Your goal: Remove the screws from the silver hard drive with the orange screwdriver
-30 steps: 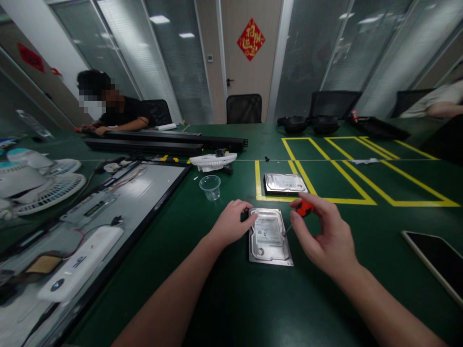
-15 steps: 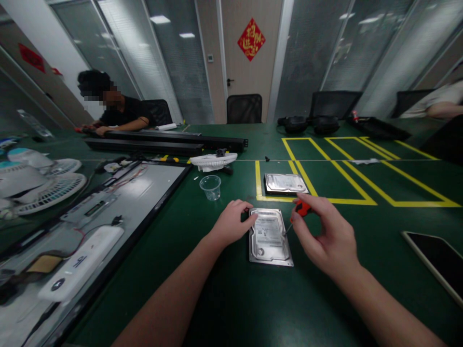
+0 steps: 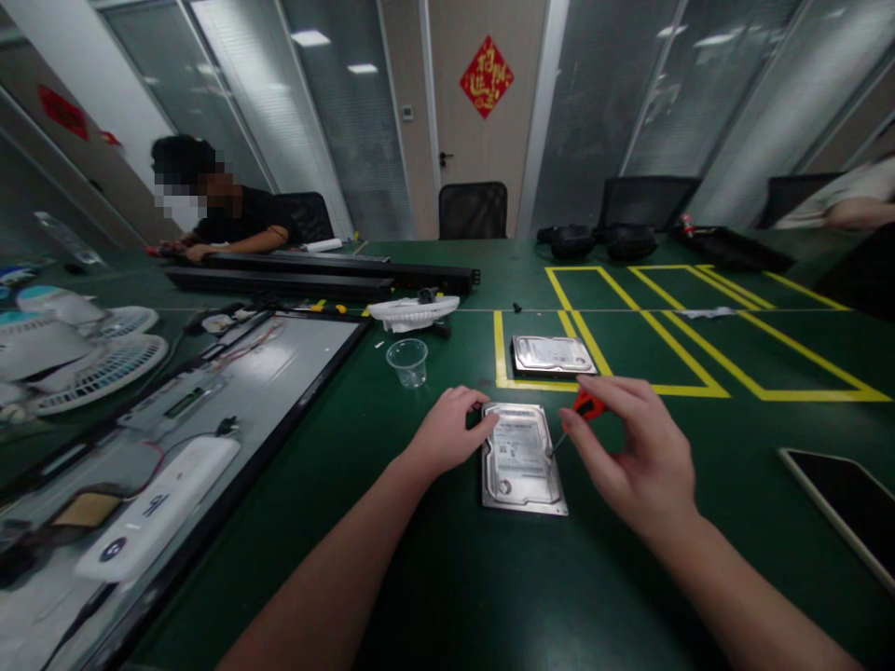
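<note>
A silver hard drive (image 3: 521, 466) lies flat on the green table in front of me, label side up. My left hand (image 3: 454, 427) grips its far left corner, the thumb on the top face and the fingers at the side edge. Pinched in my right hand (image 3: 636, 457) is a screwdriver (image 3: 588, 403) with a red and black handle. Its thin shaft slants down to the left, and the tip meets the drive's right edge near the middle. Just beyond lies a second hard drive (image 3: 554, 355), within yellow tape lines.
A clear plastic cup (image 3: 407, 362) stands left of the drives, with a white fan part (image 3: 412, 312) behind it. An opened flat panel (image 3: 294, 363) fills the left side. At right lies a phone (image 3: 843, 508). A person (image 3: 241, 219) sits across the table behind long black bars (image 3: 314, 278).
My right hand has shifted very slightly, and the screwdriver handle has turned a little in the fingers. My left hand and the hard drive stay in place.
</note>
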Available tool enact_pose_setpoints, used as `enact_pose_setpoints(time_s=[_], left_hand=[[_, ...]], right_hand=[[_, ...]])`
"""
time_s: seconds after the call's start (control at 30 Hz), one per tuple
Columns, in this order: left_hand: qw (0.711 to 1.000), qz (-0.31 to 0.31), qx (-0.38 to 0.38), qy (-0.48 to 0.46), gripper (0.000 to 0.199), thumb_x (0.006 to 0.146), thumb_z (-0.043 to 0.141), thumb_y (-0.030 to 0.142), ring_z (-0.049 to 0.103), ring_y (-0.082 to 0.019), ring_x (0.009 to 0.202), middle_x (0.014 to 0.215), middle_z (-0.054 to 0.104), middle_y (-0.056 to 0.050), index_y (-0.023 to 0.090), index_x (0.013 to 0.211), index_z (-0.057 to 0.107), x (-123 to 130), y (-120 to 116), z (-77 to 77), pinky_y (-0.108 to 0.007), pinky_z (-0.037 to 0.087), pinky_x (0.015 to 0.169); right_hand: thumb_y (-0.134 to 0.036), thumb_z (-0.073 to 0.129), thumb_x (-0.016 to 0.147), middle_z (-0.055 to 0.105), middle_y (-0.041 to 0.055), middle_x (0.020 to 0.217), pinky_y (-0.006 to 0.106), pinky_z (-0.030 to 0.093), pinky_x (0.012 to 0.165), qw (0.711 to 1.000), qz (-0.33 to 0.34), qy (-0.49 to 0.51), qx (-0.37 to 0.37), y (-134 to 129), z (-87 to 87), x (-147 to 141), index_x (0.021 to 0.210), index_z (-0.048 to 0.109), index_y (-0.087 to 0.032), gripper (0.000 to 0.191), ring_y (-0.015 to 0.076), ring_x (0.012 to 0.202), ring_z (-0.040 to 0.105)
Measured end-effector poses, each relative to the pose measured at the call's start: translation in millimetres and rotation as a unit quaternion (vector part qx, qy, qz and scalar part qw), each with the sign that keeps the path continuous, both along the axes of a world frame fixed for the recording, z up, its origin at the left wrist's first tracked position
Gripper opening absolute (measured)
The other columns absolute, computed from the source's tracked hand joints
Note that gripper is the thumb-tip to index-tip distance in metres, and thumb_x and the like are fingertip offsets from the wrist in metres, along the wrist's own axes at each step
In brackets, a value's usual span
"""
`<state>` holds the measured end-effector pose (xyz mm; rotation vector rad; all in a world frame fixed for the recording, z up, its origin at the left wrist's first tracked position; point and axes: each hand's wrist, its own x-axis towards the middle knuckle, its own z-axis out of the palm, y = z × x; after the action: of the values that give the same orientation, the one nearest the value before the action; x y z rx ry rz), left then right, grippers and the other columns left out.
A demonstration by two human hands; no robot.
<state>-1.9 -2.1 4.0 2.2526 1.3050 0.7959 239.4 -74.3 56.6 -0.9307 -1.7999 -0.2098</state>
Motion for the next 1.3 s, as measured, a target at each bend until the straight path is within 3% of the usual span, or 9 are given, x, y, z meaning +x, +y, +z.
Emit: enact_pose_setpoints(time_s=[0.2,0.4,0.53,0.67,0.83,0.97,1.1,1.3], left_hand=[[1.000,-0.002,0.003,-0.004,0.020,0.100,0.068,0.033,0.065,-0.027,0.103,0.105,0.072,-0.008,0.018,0.111,0.074,0.1,-0.3,-0.2,-0.041,0.054,0.091],[1.000,-0.003,-0.004,-0.002,0.022,0.100,0.068,0.033,0.065,-0.027,0.103,0.106,0.072,-0.009,0.017,0.113,0.074,0.3,-0.4,1.4,-0.042,0.054,0.092],[1.000,-0.001,-0.004,-0.004,0.021,0.100,0.069,0.033,0.065,-0.027,0.103,0.106,0.072,-0.008,0.017,0.112,0.075,0.0,-0.3,0.4,-0.042,0.054,0.092],[1.000,-0.002,0.001,-0.005,0.020,0.100,0.069,0.033,0.065,-0.027,0.103,0.105,0.072,-0.009,0.017,0.111,0.075,0.8,0.3,-0.7,-0.043,0.054,0.093],[1.000,0.000,0.005,-0.002,0.018,0.099,0.069,0.032,0.066,-0.027,0.103,0.105,0.073,-0.008,0.018,0.110,0.074,1.1,0.5,0.4,-0.042,0.054,0.093],[1.000,0.001,0.003,0.000,0.019,0.099,0.069,0.032,0.066,-0.027,0.103,0.105,0.073,-0.009,0.018,0.110,0.075,0.6,0.2,1.0,-0.042,0.054,0.093],[1.000,-0.002,0.002,0.002,0.021,0.100,0.068,0.033,0.066,-0.027,0.104,0.105,0.073,-0.009,0.018,0.111,0.075,0.4,0.3,0.7,-0.042,0.054,0.093],[1.000,0.000,0.007,-0.001,0.019,0.099,0.069,0.033,0.066,-0.027,0.104,0.104,0.072,-0.008,0.018,0.111,0.074,0.5,0.3,-0.3,-0.041,0.054,0.093]], right_hand=[[-0.012,0.071,0.095,0.073,0.0106,0.127,0.047,0.062,0.097,0.998,0.019,0.035,-0.045,-1.8,-8.3,1.8,0.146,0.059,-0.026,0.054,0.0265,0.108,0.075],[-0.014,0.063,0.099,0.070,0.0117,0.137,0.050,0.064,0.094,0.990,0.037,0.088,-0.105,-2.6,-18.8,4.7,0.149,0.055,-0.028,0.052,0.0270,0.108,0.076],[-0.014,0.072,0.096,0.071,0.0108,0.127,0.050,0.062,0.096,0.997,0.031,0.045,-0.053,0.1,-12.6,3.5,0.145,0.058,-0.027,0.053,0.0274,0.108,0.074],[-0.016,0.080,0.091,0.070,0.0102,0.117,0.042,0.063,0.085,1.000,-0.009,0.001,0.015,1.8,-3.2,1.7,0.140,0.064,-0.026,0.052,0.0258,0.103,0.071],[-0.013,0.079,0.092,0.071,0.0093,0.117,0.042,0.064,0.085,1.000,-0.012,0.009,0.014,-0.9,-1.6,0.7,0.140,0.065,-0.028,0.052,0.0254,0.102,0.072],[-0.012,0.069,0.096,0.073,0.0104,0.129,0.049,0.061,0.099,0.998,0.015,0.040,-0.042,-3.7,-9.9,2.2,0.148,0.059,-0.028,0.055,0.0273,0.109,0.074],[-0.014,0.064,0.099,0.069,0.0116,0.138,0.052,0.061,0.099,0.992,0.035,0.078,-0.091,-3.0,-15.7,4.3,0.151,0.055,-0.029,0.055,0.0280,0.111,0.075],[-0.016,0.080,0.091,0.067,0.0092,0.116,0.043,0.063,0.085,1.000,-0.010,0.011,0.015,0.6,-4.0,1.5,0.141,0.064,-0.029,0.055,0.0260,0.102,0.069]])
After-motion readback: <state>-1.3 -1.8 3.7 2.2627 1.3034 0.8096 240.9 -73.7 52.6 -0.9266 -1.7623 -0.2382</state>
